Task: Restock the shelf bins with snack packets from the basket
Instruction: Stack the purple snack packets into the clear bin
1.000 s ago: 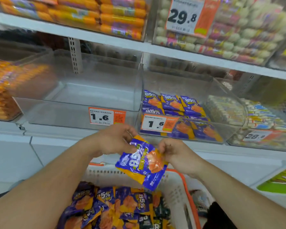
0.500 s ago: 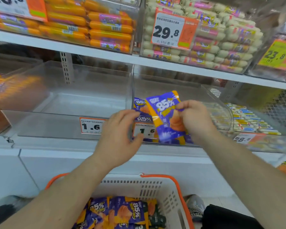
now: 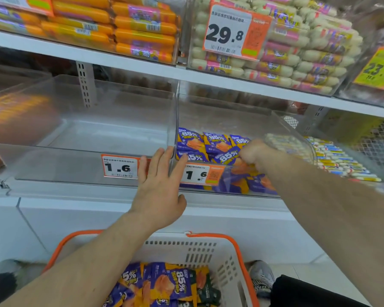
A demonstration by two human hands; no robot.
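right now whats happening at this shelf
A person is restocking. The right hand holds a purple snack packet inside the clear bin that already has matching packets, setting it on the pile. The left hand rests open against the bin fronts by the price tags. More packets wait in the basket below.

So the basket (image 3: 211,251) is sitting low in front of me, below the shelf, with a heap of snack packets (image 3: 171,284) lying inside it. Up on the shelf, two clear bins are standing side by side: the left bin (image 3: 93,129) and, touching it, the right bin (image 3: 231,120) with packets (image 3: 200,140) lying in it. My left hand (image 3: 160,191) is hanging right in front of where the two bins meet. My right hand (image 3: 253,151) is reaching into the right bin, holding a packet (image 3: 226,156) over the others.
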